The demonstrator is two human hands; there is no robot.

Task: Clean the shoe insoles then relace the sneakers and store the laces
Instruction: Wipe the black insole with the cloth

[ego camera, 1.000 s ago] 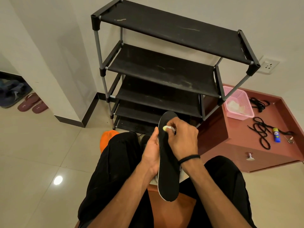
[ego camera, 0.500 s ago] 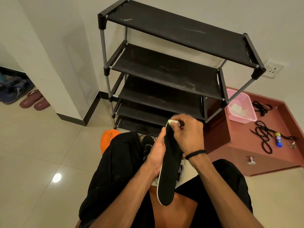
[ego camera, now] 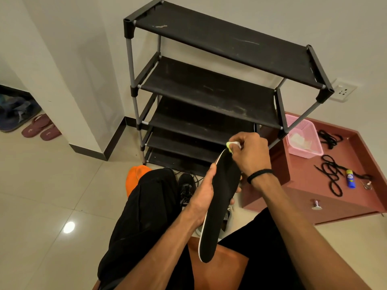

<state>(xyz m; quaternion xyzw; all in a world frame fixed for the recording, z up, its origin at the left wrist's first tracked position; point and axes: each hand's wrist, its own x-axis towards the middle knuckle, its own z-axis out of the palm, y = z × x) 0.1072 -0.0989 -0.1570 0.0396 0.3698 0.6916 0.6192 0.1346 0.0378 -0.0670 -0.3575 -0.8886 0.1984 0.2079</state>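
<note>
Insole (ego camera: 222, 197) gripped by left fingers (ego camera: 235, 190), right fingers (ego camera: 237, 146) at its tip.

A seated person in black trousers (ego camera: 142, 214), arms bare, a black braided band (ego camera: 259, 175) around the right wrist.

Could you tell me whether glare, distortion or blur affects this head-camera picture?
Head view: a ceiling-light reflection glares on the floor tile; wide-angle distortion bows the shoe rack; the insole and both hands stay reasonably sharp, edges softer.
</note>
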